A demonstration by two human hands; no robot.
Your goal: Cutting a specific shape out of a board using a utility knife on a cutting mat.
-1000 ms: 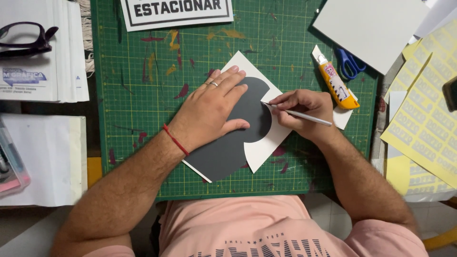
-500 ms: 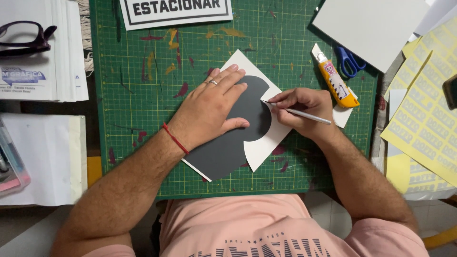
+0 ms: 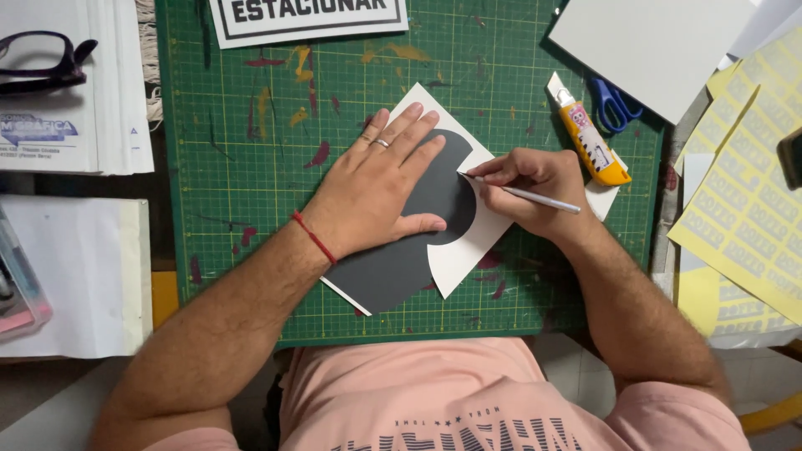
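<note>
Seen from the head camera, looking straight down, a person sits at a counter covered by a green cutting mat (image 3: 251,167) marked with a grid and old paint smears. The left hand (image 3: 376,196) lies flat, fingers spread and pressed down, on a dark grey card (image 3: 393,271) with a rounded end, pinning it over a white sheet (image 3: 464,255). The card's long axis runs diagonally, from the lower left near the person's body up toward the right. The right hand (image 3: 535,188) sits just to the right of the card, its grip pinched around a thin white pen-like tool (image 3: 526,195); whether that tool is a pencil or a blade cannot be told. The tool lies nearly level, its tip pointing left and touching the white sheet right at the card's curved upper right edge. So the curve lies directly left of the tool tip, between the two hands, with the left fingertips just above and beside it. An orange utility knife (image 3: 585,134) lies up and to the right of the right hand, close by, and blue-handled scissors (image 3: 618,100) peek from under a grey board (image 3: 652,42). Yellow label sheets (image 3: 743,209) fill the right edge. Dark glasses (image 3: 38,63) rest on white papers (image 3: 92,125) at the far left. A printed sign (image 3: 309,17) lies along the mat's top.
</note>
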